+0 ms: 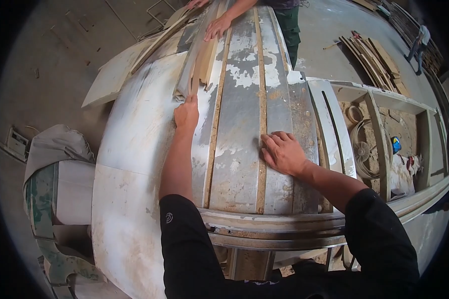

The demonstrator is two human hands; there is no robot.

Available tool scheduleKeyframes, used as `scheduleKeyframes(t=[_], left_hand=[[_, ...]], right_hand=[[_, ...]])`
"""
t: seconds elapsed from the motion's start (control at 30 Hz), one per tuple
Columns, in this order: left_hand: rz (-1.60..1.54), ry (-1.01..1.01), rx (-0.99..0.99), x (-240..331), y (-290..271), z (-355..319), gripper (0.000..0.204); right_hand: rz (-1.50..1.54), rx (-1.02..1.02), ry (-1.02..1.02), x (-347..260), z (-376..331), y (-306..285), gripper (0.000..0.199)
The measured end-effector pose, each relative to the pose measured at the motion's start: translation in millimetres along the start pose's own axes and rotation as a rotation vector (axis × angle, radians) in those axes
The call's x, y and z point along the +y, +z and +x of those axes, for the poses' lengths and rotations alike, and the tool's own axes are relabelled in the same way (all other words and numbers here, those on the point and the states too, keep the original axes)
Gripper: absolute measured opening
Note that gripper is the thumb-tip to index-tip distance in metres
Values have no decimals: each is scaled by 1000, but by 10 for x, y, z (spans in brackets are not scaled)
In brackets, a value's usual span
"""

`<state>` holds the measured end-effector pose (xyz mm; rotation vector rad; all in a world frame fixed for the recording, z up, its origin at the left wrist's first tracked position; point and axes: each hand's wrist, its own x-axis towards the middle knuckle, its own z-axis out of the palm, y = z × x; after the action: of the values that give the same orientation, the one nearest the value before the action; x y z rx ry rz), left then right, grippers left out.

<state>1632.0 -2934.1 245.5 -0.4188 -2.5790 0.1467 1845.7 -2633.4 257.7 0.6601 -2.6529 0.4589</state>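
My left hand (186,114) is closed at the near end of a thin wooden strip (196,72), which lies lengthwise along a grey metal fence (185,79) on the machine table. My right hand (285,153) rests palm down on the worn metal table (239,112), its fingers loosely spread beside a dust-filled slot (262,99). It holds nothing. At the far end, a co-worker's hand (218,27) lies on the wood next to the fence. Part of the co-worker's other hand (198,3) shows at the upper edge.
A side frame (374,134) on the right holds coiled material and sawdust. Stacked boards (379,62) lie on the floor beyond, where another person (420,42) stands. A cloth-draped green machine (41,199) is at the left. A metal rail (279,230) crosses the table's near edge.
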Motion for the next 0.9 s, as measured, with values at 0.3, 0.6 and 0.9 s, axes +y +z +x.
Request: scheduleKeyframes(t=[0.3, 0.6, 0.9], left_hand=[[-11, -68, -132, 55, -140, 46, 33], [-30, -47, -11, 62, -107, -4, 18], [-27, -76, -33, 54, -108, -48, 21]], right_hand=[[9, -2, 10, 8, -14, -9, 39], [9, -6, 17, 16, -14, 5, 40], [21, 4, 13, 10, -13, 15, 40]])
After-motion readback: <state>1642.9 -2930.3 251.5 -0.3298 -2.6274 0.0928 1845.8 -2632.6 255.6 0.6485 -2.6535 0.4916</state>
